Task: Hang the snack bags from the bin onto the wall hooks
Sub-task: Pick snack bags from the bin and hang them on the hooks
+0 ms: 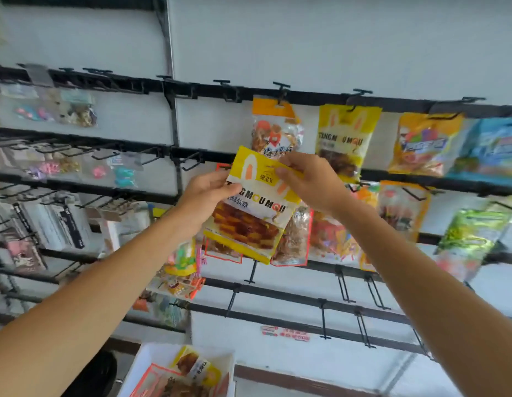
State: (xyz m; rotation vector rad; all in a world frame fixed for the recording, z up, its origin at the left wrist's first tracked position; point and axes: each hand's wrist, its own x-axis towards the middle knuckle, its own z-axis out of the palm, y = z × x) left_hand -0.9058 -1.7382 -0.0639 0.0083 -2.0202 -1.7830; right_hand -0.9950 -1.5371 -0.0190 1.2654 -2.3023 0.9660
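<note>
A yellow and white snack bag (253, 213) is held up in front of the wall rack, tilted a little. My left hand (204, 200) grips its left edge with the thumb across the front. My right hand (309, 181) pinches its top right corner. Behind it hang other snack bags: an orange-topped one (274, 127) and a matching yellow one (345, 138) on the top rail's hooks. At the bottom, the white bin (151, 365) holds more snack bags (196, 368). An empty black hook (191, 161) juts from the second rail, left of the held bag.
Black rails (320, 97) cross the white wall, with several empty hooks (343, 287) on the lower rows. Colourful bags (421, 144) fill the right side. Small packets and trinkets (77, 110) hang at the left. A dark round object (97, 373) sits beside the bin.
</note>
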